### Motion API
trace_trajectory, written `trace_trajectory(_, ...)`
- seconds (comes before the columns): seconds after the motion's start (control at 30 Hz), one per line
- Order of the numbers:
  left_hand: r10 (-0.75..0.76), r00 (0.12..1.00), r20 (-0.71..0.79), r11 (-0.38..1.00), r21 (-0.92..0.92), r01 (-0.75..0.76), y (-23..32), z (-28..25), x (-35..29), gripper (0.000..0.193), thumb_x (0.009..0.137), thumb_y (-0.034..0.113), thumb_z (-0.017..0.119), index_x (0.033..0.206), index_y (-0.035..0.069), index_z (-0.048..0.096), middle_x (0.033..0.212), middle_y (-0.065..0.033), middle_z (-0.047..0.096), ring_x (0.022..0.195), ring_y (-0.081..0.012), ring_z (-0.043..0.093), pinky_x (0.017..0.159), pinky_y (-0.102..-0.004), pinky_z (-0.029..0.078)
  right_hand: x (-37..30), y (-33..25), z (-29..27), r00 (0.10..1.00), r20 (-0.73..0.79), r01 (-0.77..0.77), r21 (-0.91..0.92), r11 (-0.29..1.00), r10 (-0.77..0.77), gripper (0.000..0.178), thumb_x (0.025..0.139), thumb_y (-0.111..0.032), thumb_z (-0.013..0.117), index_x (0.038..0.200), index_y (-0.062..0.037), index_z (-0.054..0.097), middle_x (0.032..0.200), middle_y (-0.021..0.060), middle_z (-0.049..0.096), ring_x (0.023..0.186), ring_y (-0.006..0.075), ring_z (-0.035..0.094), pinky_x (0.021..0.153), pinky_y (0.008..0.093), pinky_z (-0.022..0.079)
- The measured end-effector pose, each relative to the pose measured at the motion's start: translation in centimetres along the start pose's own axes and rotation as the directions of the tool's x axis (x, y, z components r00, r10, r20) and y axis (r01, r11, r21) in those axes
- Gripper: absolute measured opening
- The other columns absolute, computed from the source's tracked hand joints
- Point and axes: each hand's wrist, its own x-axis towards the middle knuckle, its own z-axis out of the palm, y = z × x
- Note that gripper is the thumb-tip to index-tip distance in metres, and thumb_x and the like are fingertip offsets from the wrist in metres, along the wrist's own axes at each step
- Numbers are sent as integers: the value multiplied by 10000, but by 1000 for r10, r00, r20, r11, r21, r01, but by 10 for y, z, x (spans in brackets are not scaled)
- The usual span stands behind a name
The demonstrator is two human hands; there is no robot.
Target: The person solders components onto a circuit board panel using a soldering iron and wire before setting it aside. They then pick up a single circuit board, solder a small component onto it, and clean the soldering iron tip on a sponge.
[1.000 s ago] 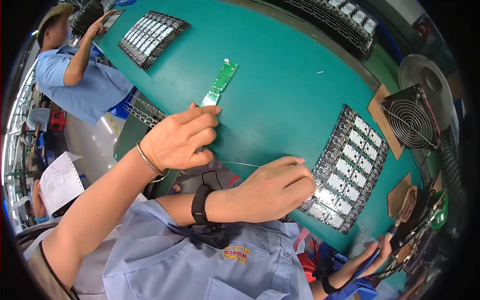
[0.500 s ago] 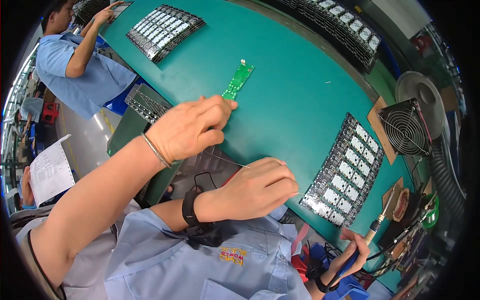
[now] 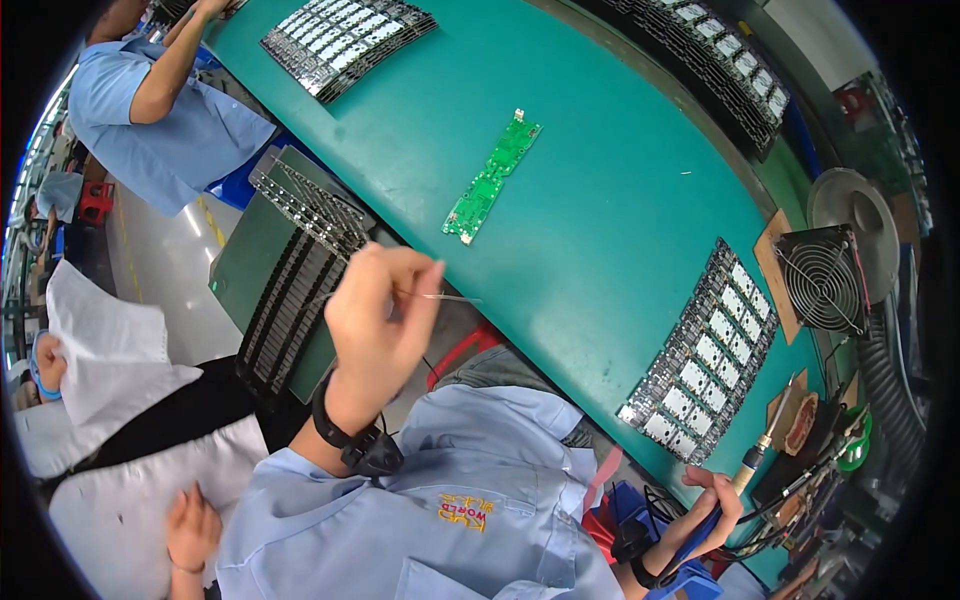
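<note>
My left hand [image 3: 375,325] is raised by the table's front edge. Its fingers pinch a thin length of solder wire [image 3: 458,298], which points right over the edge. At the lower right, my right hand [image 3: 705,515] grips a soldering iron [image 3: 748,462] like a pen, tip slanting up and away. A long green circuit board [image 3: 488,187] lies on the green table beyond my left hand, apart from it. Near my right hand rests a panel of black circuit boards with silvery-white rectangles [image 3: 708,355]. Each of my wrists wears a black device.
A round-grilled fan [image 3: 822,280] and a brownish sponge [image 3: 800,417] stand at the right. Stacked panels [image 3: 345,45] lie at the far left, more [image 3: 690,50] at the back. Left sit a board rack [image 3: 310,215], a co-worker [image 3: 150,110] and another's hand [image 3: 193,530].
A co-worker's braceleted arm has let go of the green board and pulled back. My left hand has moved left and up with the solder wire. The soldering iron stays in my right hand.
</note>
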Motion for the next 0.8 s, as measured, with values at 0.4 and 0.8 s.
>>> trace_trajectory(0.4, -20, 998, -66, 973, 230, 35, -10, 26, 14, 314, 711, 94, 741, 945, 1, 553, 979, -149, 601, 711, -281, 577, 615, -345, 456, 7, -11, 12, 999, 28, -28, -19, 999, 29, 163, 940, -111, 455, 1062, -11, 497, 774, 168, 632, 636, 201, 585, 684, 320, 468)
trace_trajectory(0.8, -58, 996, -74, 973, 218, 73, -9, 27, 18, 305, 722, 75, 729, 942, -15, 538, 899, -133, 578, 683, -279, 551, 587, -350, 438, 7, -10, 8, 998, 48, -31, -52, 998, 34, 169, 939, -121, 458, 1066, -17, 499, 763, 162, 639, 642, 196, 582, 726, 334, 462)
